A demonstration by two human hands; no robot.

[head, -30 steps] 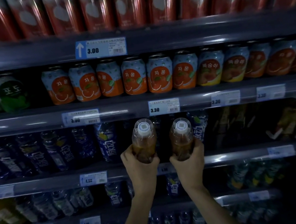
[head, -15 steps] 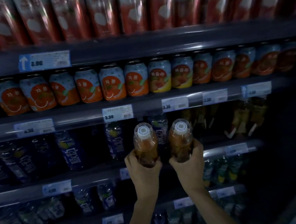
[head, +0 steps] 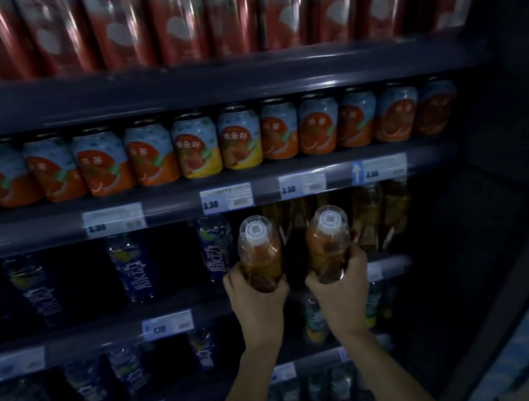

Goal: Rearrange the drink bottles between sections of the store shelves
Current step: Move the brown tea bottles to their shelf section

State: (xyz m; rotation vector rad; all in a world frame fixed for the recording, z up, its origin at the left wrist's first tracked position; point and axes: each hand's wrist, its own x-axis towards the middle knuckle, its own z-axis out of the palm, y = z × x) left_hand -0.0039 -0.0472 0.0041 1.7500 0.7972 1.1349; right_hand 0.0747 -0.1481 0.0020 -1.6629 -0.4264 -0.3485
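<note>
Dark shelves (head: 237, 79) run in tiers, price tags (head: 226, 198) clipped along their front edges. Top tier carries tall red cans (head: 178, 16). Below them stands a row of orange cans (head: 152, 155), two yellow ones (head: 240, 141) mid-row. Next tier down: blue bottles (head: 133, 266) left, amber bottles (head: 367, 215) right.
</note>
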